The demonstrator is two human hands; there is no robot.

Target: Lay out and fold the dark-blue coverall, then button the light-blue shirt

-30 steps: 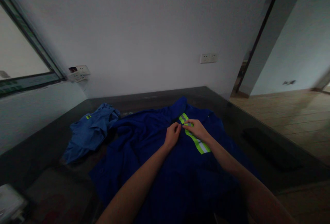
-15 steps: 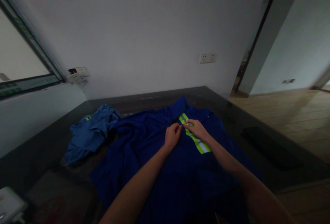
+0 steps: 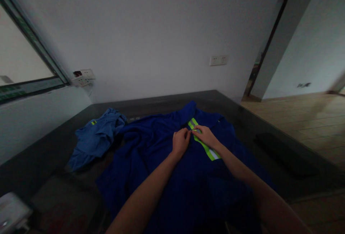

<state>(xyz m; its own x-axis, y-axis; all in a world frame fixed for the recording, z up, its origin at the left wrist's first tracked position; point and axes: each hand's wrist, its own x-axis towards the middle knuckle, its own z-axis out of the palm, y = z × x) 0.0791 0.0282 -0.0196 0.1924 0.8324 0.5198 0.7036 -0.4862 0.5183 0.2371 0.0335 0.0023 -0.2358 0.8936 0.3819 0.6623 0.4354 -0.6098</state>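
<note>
A dark blue work jacket [image 3: 159, 155] lies spread on a dark table [image 3: 43, 158], with a yellow-green reflective stripe [image 3: 206, 148] running down its front. My left hand [image 3: 180, 141] pinches the jacket's fabric at the front edge, just left of the stripe. My right hand [image 3: 206, 135] is closed on the jacket at the stripe's upper part. The fingertips of both hands meet at the front closure.
A lighter blue garment [image 3: 94, 137] lies crumpled at the table's left. A flat black object [image 3: 283, 153] rests near the right edge. A white thing [image 3: 12, 214] shows at the bottom left corner. Wall sockets [image 3: 218, 60] sit behind; wooden floor lies to the right.
Both hands stay at the jacket's front by the stripe; the fingers shifted slightly closer together. The view moved a little.
</note>
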